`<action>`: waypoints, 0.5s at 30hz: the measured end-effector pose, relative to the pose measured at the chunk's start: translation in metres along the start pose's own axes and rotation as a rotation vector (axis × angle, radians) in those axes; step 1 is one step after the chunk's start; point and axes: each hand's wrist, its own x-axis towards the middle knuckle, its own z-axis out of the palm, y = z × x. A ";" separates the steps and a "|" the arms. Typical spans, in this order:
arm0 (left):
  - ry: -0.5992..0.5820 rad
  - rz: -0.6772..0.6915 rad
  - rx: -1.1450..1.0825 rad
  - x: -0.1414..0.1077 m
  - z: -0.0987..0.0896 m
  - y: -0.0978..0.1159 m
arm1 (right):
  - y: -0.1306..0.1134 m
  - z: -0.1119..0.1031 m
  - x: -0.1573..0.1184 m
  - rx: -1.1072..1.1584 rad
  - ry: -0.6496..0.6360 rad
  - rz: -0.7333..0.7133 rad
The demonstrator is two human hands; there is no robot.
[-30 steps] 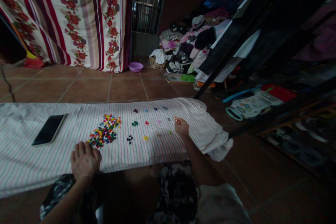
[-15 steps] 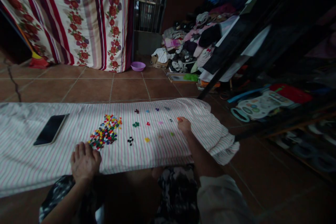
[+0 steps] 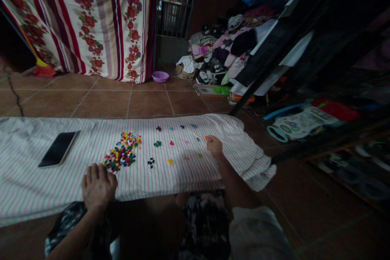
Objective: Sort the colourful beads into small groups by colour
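My left hand (image 3: 98, 186) lies flat on the striped cloth's near edge, fingers stretched out and holding nothing. Its fingertips are beside a mixed heap of small coloured beads (image 3: 121, 155), too small to tell their exact shape. At the right end of the sorted groups, my right hand (image 3: 214, 145) is closed in a pinch, with a small orange bead (image 3: 206, 138) at its fingertips, low over the cloth. Between the hands sit little single-colour groups, among them green beads (image 3: 157, 144), black beads (image 3: 151, 163), yellow beads (image 3: 170, 161), red beads (image 3: 172, 143) and lime beads (image 3: 199, 155).
A phone (image 3: 58, 149) lies on the striped cloth (image 3: 88, 138) at the left. Beyond on the tiled floor are a purple basin (image 3: 160, 76) and a heap of clothes (image 3: 225, 44). A dark post (image 3: 243, 101) and a toy panel (image 3: 297, 122) stand off to the right.
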 end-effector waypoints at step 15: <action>-0.013 -0.028 0.030 0.000 0.006 -0.002 | -0.023 0.007 -0.029 0.130 0.034 -0.192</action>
